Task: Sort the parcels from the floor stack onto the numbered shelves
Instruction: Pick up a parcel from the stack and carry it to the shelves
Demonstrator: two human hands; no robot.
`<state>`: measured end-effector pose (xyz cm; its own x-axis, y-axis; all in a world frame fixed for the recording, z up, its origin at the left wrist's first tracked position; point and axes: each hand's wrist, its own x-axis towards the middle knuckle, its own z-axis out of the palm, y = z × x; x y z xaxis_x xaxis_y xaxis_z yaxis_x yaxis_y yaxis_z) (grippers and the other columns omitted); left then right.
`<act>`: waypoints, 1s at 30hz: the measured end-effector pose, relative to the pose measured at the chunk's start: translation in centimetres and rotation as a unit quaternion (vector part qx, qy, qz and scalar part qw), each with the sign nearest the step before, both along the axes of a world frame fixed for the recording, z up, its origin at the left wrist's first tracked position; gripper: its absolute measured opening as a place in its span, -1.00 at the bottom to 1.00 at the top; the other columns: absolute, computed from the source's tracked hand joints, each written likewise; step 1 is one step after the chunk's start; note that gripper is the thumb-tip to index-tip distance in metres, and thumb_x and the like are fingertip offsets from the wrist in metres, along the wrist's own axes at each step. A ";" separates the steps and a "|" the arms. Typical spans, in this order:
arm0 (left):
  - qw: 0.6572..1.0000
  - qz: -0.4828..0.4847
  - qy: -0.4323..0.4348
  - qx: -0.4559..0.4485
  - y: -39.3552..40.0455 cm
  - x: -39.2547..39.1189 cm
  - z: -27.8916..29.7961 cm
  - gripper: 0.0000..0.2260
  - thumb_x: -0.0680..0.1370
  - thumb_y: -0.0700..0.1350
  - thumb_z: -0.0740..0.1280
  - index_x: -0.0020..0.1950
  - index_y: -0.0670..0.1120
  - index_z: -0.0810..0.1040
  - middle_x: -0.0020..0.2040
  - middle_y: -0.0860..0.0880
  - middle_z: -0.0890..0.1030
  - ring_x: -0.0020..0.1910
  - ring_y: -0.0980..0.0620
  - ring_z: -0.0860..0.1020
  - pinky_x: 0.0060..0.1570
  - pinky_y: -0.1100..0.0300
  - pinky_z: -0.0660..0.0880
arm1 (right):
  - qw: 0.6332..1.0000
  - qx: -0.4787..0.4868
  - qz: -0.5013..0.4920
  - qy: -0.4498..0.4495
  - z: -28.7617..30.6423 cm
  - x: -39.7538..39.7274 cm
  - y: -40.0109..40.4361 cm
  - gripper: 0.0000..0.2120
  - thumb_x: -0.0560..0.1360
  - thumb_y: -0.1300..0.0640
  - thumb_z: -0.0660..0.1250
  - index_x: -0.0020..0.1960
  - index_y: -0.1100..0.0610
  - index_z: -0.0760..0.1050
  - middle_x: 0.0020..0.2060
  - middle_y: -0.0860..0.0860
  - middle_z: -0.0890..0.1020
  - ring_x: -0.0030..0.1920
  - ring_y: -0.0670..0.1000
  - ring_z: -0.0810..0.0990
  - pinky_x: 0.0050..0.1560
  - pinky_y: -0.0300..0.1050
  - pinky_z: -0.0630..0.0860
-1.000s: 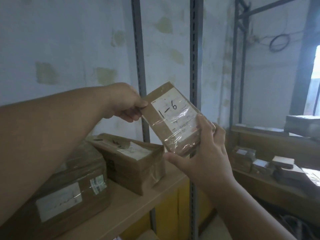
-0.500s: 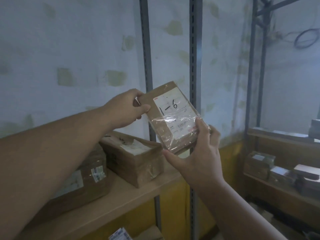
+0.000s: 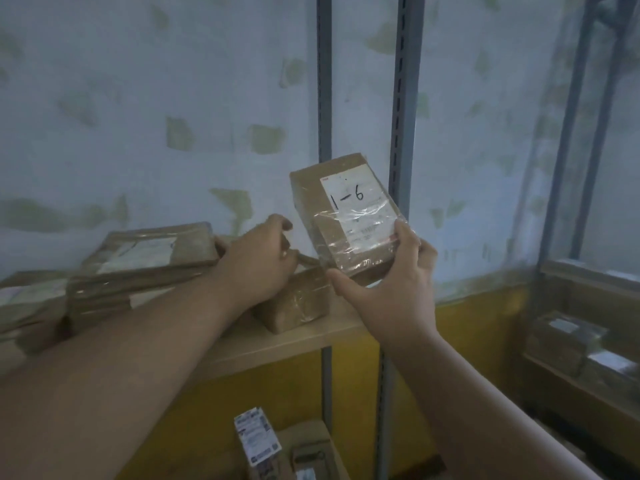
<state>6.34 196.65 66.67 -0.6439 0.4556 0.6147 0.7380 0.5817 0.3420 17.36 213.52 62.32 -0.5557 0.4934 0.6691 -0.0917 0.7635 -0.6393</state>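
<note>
The right hand [image 3: 391, 285] holds the parcel [image 3: 346, 216] up in front of the shelf, thumb hooked under its lower edge and the fingers [image 3: 407, 237] wrapped over its right side, so the label marked 1-6 faces the camera. Judging by how one hand carries it by a corner, it is probably light; it looks like a stiff, flat cardboard packet, but the clear tape over it is glossy and could slip, so a hold across two opposite edges would be safer than on the taped face.

Just left of those fingers, the left hand [image 3: 259, 265] rests on a brown box [image 3: 294, 303] standing on the shelf [image 3: 294, 344], its fingers curled over the box's top; whether they truly grip it cannot be told. Beyond that hand lies a flat stack of parcels [image 3: 145, 258]. Behind the held parcel rise the shelf posts [image 3: 403, 98].
</note>
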 end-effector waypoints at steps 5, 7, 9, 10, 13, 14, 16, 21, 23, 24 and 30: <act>0.961 0.030 0.163 -0.220 0.0 1.1 -1.2 -0.82 0.54 -0.15 0.31 0.10 -0.02 0.62 -0.01 -0.05 0.62 -0.02 -0.06 0.57 -0.10 0.09 0.48 | 0.999 -0.042 0.015 -0.010 0.1 0.0 -0.1 0.05 0.24 -0.32 0.55 0.52 -0.18 0.00 0.41 -0.09 0.15 0.34 0.02 0.39 0.29 0.06 0.52; 0.951 0.061 0.166 -0.254 -0.4 1.1 -0.6 -0.78 0.52 -0.21 0.27 0.10 -0.02 0.62 -0.01 -0.04 0.63 -0.04 -0.05 0.57 -0.11 0.08 0.52 | 0.999 -0.045 0.013 -0.009 0.1 -0.1 -0.2 0.05 0.25 -0.31 0.55 0.53 -0.17 0.00 0.42 -0.08 0.15 0.34 0.02 0.40 0.29 0.05 0.52; 0.943 0.079 0.158 -0.282 -1.0 0.9 -0.3 -0.75 0.52 -0.22 0.26 0.12 0.00 0.61 0.01 -0.03 0.63 -0.04 -0.04 0.57 -0.14 0.10 0.52 | 0.999 -0.043 0.010 -0.001 0.0 -0.2 -0.3 0.06 0.25 -0.31 0.55 0.53 -0.16 -0.01 0.42 -0.07 0.15 0.34 0.03 0.39 0.29 0.07 0.52; 0.940 0.088 0.157 -0.291 -1.4 0.8 -0.2 -0.74 0.52 -0.21 0.26 0.13 0.01 0.61 0.03 -0.03 0.62 -0.03 -0.04 0.57 -0.13 0.09 0.53 | 0.999 -0.041 0.009 0.001 -0.1 -0.3 -0.4 0.06 0.25 -0.32 0.55 0.53 -0.16 -0.01 0.42 -0.07 0.15 0.34 0.04 0.39 0.29 0.08 0.52; 0.931 0.113 0.151 -0.312 -2.3 0.6 0.0 -0.73 0.50 -0.19 0.27 0.14 0.03 0.60 0.09 -0.02 0.60 0.02 -0.06 0.57 -0.02 0.02 0.56 | 0.999 -0.043 0.007 -0.005 -0.6 -0.8 -0.6 0.06 0.24 -0.34 0.53 0.52 -0.15 0.00 0.40 -0.05 0.16 0.36 0.07 0.38 0.29 0.10 0.52; 0.928 0.117 0.150 -0.319 -2.5 0.6 0.0 -0.72 0.50 -0.20 0.26 0.15 0.02 0.60 0.09 -0.02 0.60 0.02 -0.07 0.57 0.00 0.01 0.55 | 0.999 -0.045 0.006 -0.011 -0.8 -1.0 -0.7 0.06 0.23 -0.36 0.52 0.52 -0.15 0.00 0.40 -0.04 0.16 0.35 0.08 0.39 0.28 0.10 0.53; 0.922 0.128 0.146 -0.336 -3.0 0.8 0.3 -0.69 0.51 -0.23 0.22 0.18 0.01 0.57 0.05 -0.03 0.60 0.01 -0.09 0.54 -0.03 0.04 0.51 | 0.998 -0.048 0.000 -0.038 -1.2 -1.6 -0.9 0.06 0.21 -0.39 0.50 0.51 -0.15 0.00 0.40 -0.01 0.16 0.33 0.11 0.41 0.22 0.11 0.57; 0.915 0.136 0.148 -0.349 -3.2 2.1 0.4 -0.65 0.57 -0.30 0.14 0.24 0.03 0.52 -0.04 -0.02 0.54 0.00 -0.10 0.50 -0.15 0.09 0.36 | 0.993 -0.035 -0.013 -0.115 -1.8 -2.9 -1.8 0.05 0.22 -0.42 0.47 0.50 -0.17 -0.03 0.37 0.02 0.16 0.29 0.16 0.45 0.15 0.15 0.59; 0.915 0.129 0.155 -0.350 -3.3 2.3 0.4 -0.65 0.57 -0.30 0.13 0.23 0.03 0.51 -0.05 -0.01 0.53 -0.01 -0.09 0.50 -0.16 0.10 0.34 | 0.990 -0.037 -0.013 -0.137 -1.8 -3.3 -1.9 0.05 0.24 -0.42 0.46 0.52 -0.14 -0.03 0.37 0.03 0.15 0.28 0.17 0.46 0.15 0.16 0.59; 0.914 0.129 0.157 -0.352 -3.4 2.3 0.4 -0.64 0.57 -0.31 0.13 0.23 0.03 0.51 -0.04 -0.01 0.53 -0.01 -0.10 0.50 -0.16 0.09 0.33 | 0.988 -0.036 -0.014 -0.146 -1.8 -3.4 -1.9 0.05 0.25 -0.42 0.46 0.52 -0.13 -0.03 0.36 0.04 0.15 0.27 0.18 0.46 0.14 0.16 0.60; 0.913 0.119 0.159 -0.357 -3.5 2.0 0.5 -0.62 0.54 -0.35 0.12 0.20 0.03 0.51 -0.06 -0.02 0.51 -0.04 -0.11 0.49 -0.15 0.08 0.34 | 0.981 -0.031 -0.031 -0.187 -1.0 -3.9 -1.1 -0.02 0.35 -0.39 0.40 0.56 -0.04 0.00 0.43 0.09 0.06 0.29 0.24 0.44 0.16 0.14 0.59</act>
<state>8.34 193.15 67.20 -0.6181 0.6838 0.3878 0.5578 0.7291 -0.3966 13.49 212.38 61.34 -0.7246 0.5670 0.3917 0.2034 0.7190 -0.6646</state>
